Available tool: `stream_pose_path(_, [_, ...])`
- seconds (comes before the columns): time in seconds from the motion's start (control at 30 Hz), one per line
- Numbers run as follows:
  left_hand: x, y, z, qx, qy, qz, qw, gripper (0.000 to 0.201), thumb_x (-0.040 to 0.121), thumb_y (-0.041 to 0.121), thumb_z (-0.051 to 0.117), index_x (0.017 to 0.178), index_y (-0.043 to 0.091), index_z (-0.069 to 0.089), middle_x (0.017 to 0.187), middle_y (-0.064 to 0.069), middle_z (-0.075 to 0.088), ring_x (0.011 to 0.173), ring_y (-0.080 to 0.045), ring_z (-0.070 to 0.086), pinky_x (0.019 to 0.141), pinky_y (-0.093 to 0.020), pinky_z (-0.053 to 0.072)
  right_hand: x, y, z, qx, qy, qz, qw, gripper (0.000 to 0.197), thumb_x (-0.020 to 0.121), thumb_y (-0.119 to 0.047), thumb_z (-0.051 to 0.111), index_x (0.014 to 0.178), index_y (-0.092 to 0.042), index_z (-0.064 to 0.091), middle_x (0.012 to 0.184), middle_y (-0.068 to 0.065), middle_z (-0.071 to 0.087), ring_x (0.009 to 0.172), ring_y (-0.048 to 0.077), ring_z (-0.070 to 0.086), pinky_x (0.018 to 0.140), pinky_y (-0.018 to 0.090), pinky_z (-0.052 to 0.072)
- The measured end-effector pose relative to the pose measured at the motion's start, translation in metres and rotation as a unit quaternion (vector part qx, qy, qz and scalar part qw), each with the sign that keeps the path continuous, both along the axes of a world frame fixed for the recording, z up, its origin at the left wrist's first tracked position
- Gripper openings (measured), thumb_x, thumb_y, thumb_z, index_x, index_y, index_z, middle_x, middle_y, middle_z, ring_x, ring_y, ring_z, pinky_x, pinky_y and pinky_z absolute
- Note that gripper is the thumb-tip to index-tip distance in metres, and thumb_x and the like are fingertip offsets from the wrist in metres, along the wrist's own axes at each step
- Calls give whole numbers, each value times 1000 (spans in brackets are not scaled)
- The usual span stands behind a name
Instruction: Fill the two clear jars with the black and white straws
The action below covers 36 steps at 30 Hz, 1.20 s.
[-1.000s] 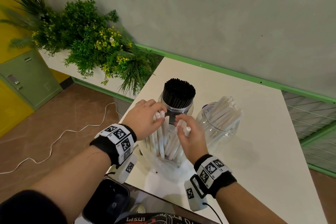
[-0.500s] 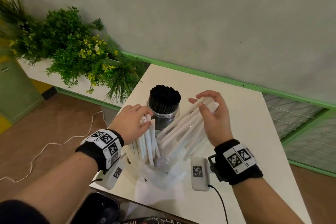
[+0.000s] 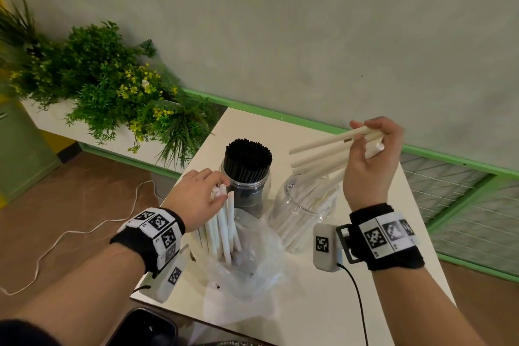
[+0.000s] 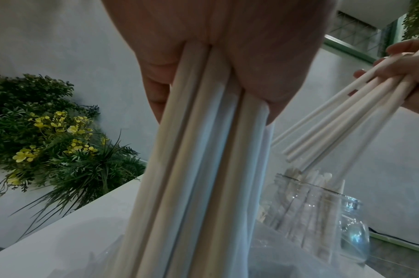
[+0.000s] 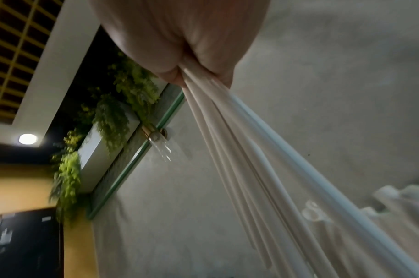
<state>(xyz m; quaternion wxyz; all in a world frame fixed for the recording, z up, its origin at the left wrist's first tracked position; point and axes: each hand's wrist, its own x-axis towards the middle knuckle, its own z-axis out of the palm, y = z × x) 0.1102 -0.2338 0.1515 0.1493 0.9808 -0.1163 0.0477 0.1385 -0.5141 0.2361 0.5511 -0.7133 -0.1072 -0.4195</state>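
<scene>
1. Black straws (image 3: 248, 159): they stand packed upright in the left clear jar (image 3: 247, 191), which looks full. You can count that half as done, as far as the head view shows.
2. Landmark for the notes below: the right clear jar (image 3: 297, 213). It sits just right of the black-straw jar and holds a leaning batch of white straws with room left at the mouth. Judged partly filled.
3. Your right hand (image 3: 368, 168) is above the right clear jar and slightly to its right, fingers curled round a fanned handful of white straws (image 3: 323, 149). Their free ends point down and left toward the jar mouth, not yet inside it.
4. Your left hand (image 3: 196, 196) is to the left of the right clear jar, in front of the black-straw jar. Thumb and fingers are closed round the tops of an upright bundle of remaining white straws (image 4: 203, 169).
5. That bundle stands with its lower ends in a crumpled clear plastic bag (image 3: 250, 267), in front and left of the right clear jar, on the white table (image 3: 323, 303).
6. Left to do, by my estimate: drop the right-hand batch in, then move the bag bundle over.
7. Beyond the jars: a planter of greenery (image 3: 112, 87) far left of the landmark, against the wall.
</scene>
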Motion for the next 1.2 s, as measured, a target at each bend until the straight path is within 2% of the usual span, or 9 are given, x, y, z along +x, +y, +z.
stream_pose_path(0.07, [-1,1,-1,-1,-2,4,1000,57,76,57,17,113,30,52,105,8,56,91,-18,48,83,-29,35,-3,0,-7,-33,2,-20,999,57,86,3,42,107,-51,43,110,-14,55,112,35,56,98,50,41])
stream_pose_path(0.17, [-3,3,-2,-3,1,9,1000,58,75,57,17,114,30,51,105,7,55,93,-19,49,84,-31,36,-9,-2,-15,-40,3,-17,999,62,85,4,41,106,-54,41,110,5,59,113,34,54,101,41,39])
stream_pose_path(0.33, [-2,4,-2,-1,7,12,1000,59,75,57,16,114,30,50,107,8,55,94,-18,48,85,-30,35,-8,1,-22,-41,43,-13,998,57,88,11,40,105,-43,40,117,17,52,107,7,59,88,10,38])
stream_pose_path(0.5, [-3,2,-1,-3,-1,8,1000,59,75,56,17,113,28,52,107,7,56,93,-19,49,82,-28,31,-6,1,-16,-23,40,-39,998,55,87,12,40,106,-40,39,112,-13,42,104,7,60,90,18,42])
stream_pose_path(0.6, [-4,2,0,0,-1,7,1000,60,75,56,16,114,28,52,107,7,56,93,-19,49,82,-28,31,-3,1,-19,-23,49,-48,997,48,85,14,40,110,-27,42,111,-17,38,101,6,59,87,16,43])
stream_pose_path(0.73, [-5,2,0,0,-2,7,1000,59,75,55,16,114,29,52,107,7,55,92,-18,47,81,-26,29,4,1,-22,-24,58,-57,996,45,83,14,40,114,-19,45,109,-16,38,101,12,59,88,19,43])
stream_pose_path(1.0, [-4,3,-2,-9,-9,5,1000,56,76,53,19,112,27,53,105,6,56,90,-20,48,81,-28,31,30,7,-44,-70,107,-25,991,32,87,13,41,116,-2,45,116,6,38,96,14,59,83,3,38])
stream_pose_path(1.17, [-5,4,-2,-9,-5,10,1000,41,83,46,32,113,29,53,107,7,56,93,-20,48,81,-27,32,43,6,-84,-125,135,5,983,20,94,0,41,114,-1,43,117,6,35,105,29,56,98,28,43])
stream_pose_path(1.2, [-5,4,-2,-8,-3,9,1000,42,82,46,31,114,29,53,107,7,56,93,-20,47,80,-27,32,43,5,-91,-141,142,9,980,19,95,-3,41,114,0,43,117,6,35,106,29,55,99,26,41])
